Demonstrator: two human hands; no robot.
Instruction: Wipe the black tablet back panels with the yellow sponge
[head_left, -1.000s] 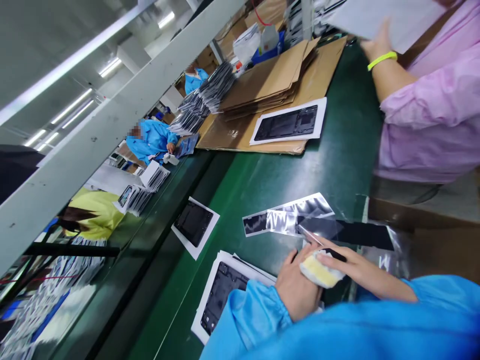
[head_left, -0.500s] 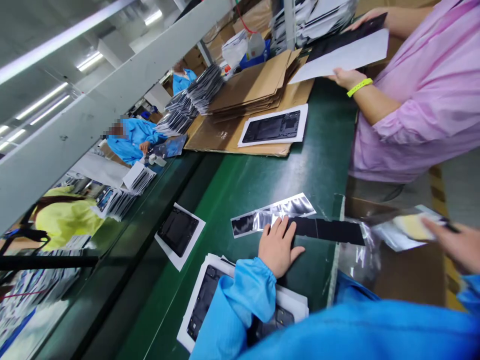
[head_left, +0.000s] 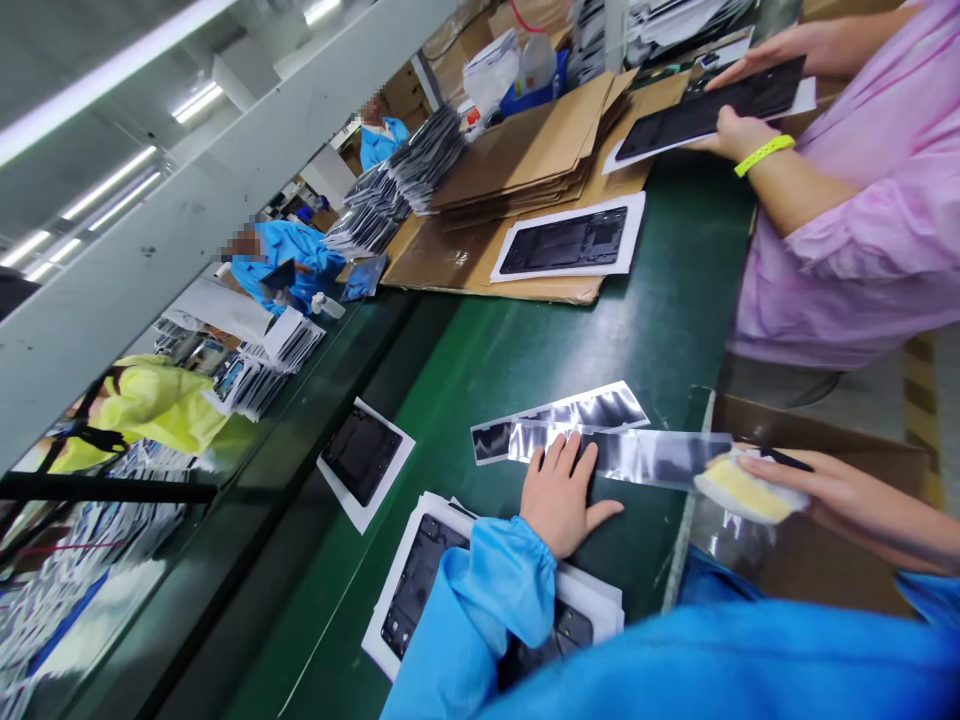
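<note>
My left hand lies flat, fingers spread, on a long shiny film strip with dark panels. Beneath its left part, a second dark-panelled strip lies at an angle on the green bench. At the right end of the top strip, my right hand grips a yellow-and-white pad. A thin black stick shows by its fingers. Near my left forearm is a stack of dark, phone-back-like panels on white sheets, partly hidden by my sleeve.
Another dark panel on white paper lies to the left. Farther off, a panel rests on flattened cardboard. A co-worker in pink holds a dark panel. An open cardboard box stands below the bench edge.
My right hand with the pad has moved left to the strip's end. The clear film trailing near it now lies along the strip. My left hand stays put; the co-worker's panel has tilted.
</note>
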